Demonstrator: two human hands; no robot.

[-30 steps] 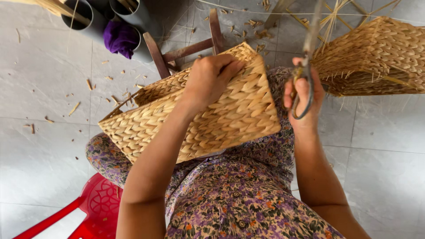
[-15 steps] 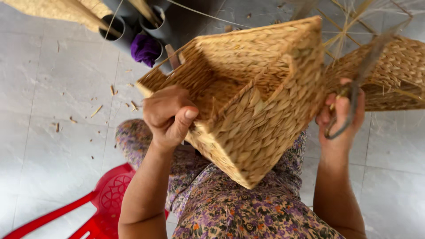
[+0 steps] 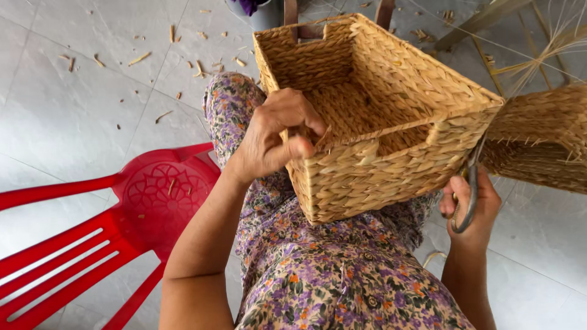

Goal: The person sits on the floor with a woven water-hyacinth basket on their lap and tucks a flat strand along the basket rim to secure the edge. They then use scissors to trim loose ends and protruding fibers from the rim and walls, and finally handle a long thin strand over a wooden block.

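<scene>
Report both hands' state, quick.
Left hand: closed on the near rim of the woven basket.
Right hand: closed around scissors beside the basket.

This looks like a home basket-weaving workplace on a grey tiled floor [image 3: 73, 122]. Cut straw scraps [image 3: 139, 58] litter the tiles, a red plastic chair [image 3: 122, 214] stands nearby, and a second woven basket [image 3: 544, 140] and loose fibre strands [image 3: 550, 49] lie close by.
</scene>
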